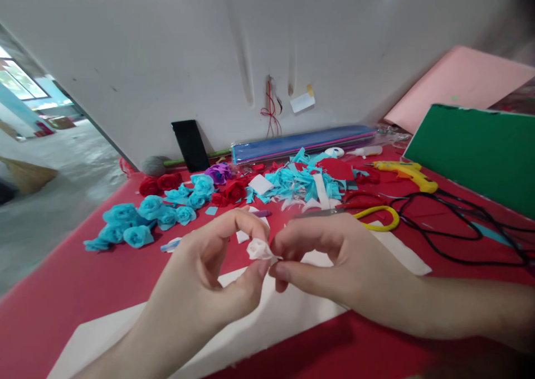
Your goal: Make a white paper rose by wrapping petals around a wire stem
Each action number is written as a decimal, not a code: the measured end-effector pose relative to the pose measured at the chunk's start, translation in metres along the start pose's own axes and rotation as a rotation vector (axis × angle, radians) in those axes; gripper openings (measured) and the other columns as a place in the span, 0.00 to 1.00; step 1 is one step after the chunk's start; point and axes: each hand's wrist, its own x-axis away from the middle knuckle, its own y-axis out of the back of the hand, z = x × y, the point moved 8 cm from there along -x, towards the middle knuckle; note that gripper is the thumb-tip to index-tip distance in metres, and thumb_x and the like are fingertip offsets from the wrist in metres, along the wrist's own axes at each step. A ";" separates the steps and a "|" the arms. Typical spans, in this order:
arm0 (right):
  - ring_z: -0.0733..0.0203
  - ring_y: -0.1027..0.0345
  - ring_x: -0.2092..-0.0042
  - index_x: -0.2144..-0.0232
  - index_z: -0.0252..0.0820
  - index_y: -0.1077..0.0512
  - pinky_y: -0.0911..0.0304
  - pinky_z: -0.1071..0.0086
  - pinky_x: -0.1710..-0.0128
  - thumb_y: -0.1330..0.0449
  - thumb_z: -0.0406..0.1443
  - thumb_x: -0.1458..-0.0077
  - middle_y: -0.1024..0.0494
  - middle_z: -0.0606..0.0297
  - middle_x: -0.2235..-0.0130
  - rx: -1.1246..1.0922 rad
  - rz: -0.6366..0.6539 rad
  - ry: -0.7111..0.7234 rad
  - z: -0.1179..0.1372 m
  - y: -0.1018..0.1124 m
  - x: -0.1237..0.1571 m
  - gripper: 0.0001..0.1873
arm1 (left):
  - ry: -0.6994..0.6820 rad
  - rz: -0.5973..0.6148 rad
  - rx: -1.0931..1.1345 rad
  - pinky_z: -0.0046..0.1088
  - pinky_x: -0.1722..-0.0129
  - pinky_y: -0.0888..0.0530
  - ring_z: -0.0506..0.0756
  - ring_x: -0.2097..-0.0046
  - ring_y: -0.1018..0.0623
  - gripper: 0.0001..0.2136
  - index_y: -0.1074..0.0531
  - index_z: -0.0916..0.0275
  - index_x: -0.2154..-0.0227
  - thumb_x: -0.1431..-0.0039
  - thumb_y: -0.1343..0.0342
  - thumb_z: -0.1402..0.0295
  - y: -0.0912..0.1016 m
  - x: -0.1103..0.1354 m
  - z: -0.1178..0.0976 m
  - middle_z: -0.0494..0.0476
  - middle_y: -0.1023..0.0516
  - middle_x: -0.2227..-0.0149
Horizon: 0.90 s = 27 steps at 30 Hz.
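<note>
A small white paper flower (pixel 258 249) is pinched between both hands, above a long white sheet (pixel 276 317) on the red table. My left hand (pixel 209 273) holds the bloom between thumb and fingertips. With thumb and forefinger, my right hand (pixel 338 262) grips the twisted base of the flower at its right side. Just beyond the right hand lie scissors with a yellow handle loop (pixel 382 218); their blades are partly hidden by the fingers. Several blue paper roses (pixel 140 220) lie beyond my left hand.
Blue paper scraps (pixel 298 181) are heaped at the back, near red roses (pixel 234 192) and a purple flower (pixel 219 173). A yellow glue gun (pixel 412 173) and its black cable (pixel 443 234) lie right. A dark phone (pixel 190 145) leans against the white board (pixel 167 50). A green board (pixel 476 150) stands right.
</note>
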 end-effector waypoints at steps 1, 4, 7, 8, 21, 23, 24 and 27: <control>0.75 0.33 0.71 0.74 0.38 0.29 0.39 0.85 0.69 0.41 0.31 0.50 0.26 0.72 0.76 0.018 -0.004 0.008 0.001 0.000 0.001 0.03 | 0.005 -0.001 -0.019 0.16 0.71 0.29 0.46 0.70 0.28 0.05 0.37 0.57 0.74 0.49 0.50 0.74 0.000 0.000 0.000 0.44 0.31 0.73; 0.75 0.35 0.72 0.75 0.38 0.30 0.39 0.84 0.70 0.42 0.33 0.49 0.28 0.72 0.76 0.096 0.002 0.030 0.003 0.000 0.003 0.05 | 0.015 0.003 -0.052 0.16 0.72 0.29 0.46 0.70 0.28 0.05 0.38 0.57 0.74 0.49 0.50 0.74 0.000 0.001 0.000 0.44 0.32 0.73; 0.74 0.37 0.72 0.75 0.39 0.30 0.40 0.83 0.72 0.41 0.35 0.51 0.30 0.72 0.76 0.148 -0.023 0.039 0.001 0.001 0.004 0.05 | 0.003 0.004 -0.049 0.15 0.74 0.30 0.46 0.72 0.29 0.05 0.38 0.57 0.75 0.49 0.51 0.75 0.000 0.003 -0.001 0.44 0.33 0.75; 0.74 0.37 0.72 0.75 0.39 0.30 0.40 0.83 0.72 0.41 0.36 0.51 0.30 0.72 0.76 0.156 -0.032 0.042 0.001 0.002 0.005 0.05 | 0.001 0.000 -0.049 0.15 0.74 0.30 0.46 0.72 0.29 0.06 0.38 0.57 0.75 0.49 0.51 0.76 0.000 0.003 -0.001 0.44 0.33 0.75; 0.74 0.39 0.72 0.74 0.42 0.32 0.41 0.81 0.72 0.42 0.32 0.52 0.32 0.75 0.75 0.190 -0.051 0.055 0.000 0.003 0.003 0.01 | 0.042 -0.042 -0.040 0.16 0.72 0.29 0.46 0.71 0.28 0.07 0.38 0.58 0.76 0.51 0.50 0.77 0.000 0.003 0.003 0.44 0.31 0.74; 0.74 0.40 0.72 0.74 0.42 0.32 0.42 0.81 0.72 0.42 0.33 0.51 0.33 0.74 0.76 0.197 -0.053 0.064 -0.001 0.003 0.003 0.02 | 0.043 -0.034 -0.038 0.16 0.72 0.29 0.46 0.71 0.28 0.07 0.38 0.58 0.76 0.52 0.50 0.78 -0.001 0.003 0.004 0.44 0.31 0.74; 0.74 0.40 0.72 0.75 0.41 0.32 0.42 0.81 0.72 0.43 0.33 0.51 0.33 0.74 0.76 0.199 -0.048 0.062 -0.001 0.002 0.003 0.02 | 0.046 -0.030 -0.034 0.16 0.72 0.29 0.46 0.71 0.28 0.07 0.38 0.58 0.76 0.52 0.50 0.78 -0.002 0.003 0.004 0.44 0.31 0.74; 0.73 0.38 0.70 0.75 0.40 0.32 0.41 0.79 0.69 0.48 0.28 0.49 0.31 0.73 0.75 0.181 -0.024 0.040 -0.002 0.001 0.004 0.07 | 0.032 -0.045 -0.037 0.16 0.72 0.29 0.47 0.71 0.28 0.06 0.37 0.58 0.75 0.52 0.49 0.76 -0.001 0.002 0.002 0.45 0.30 0.73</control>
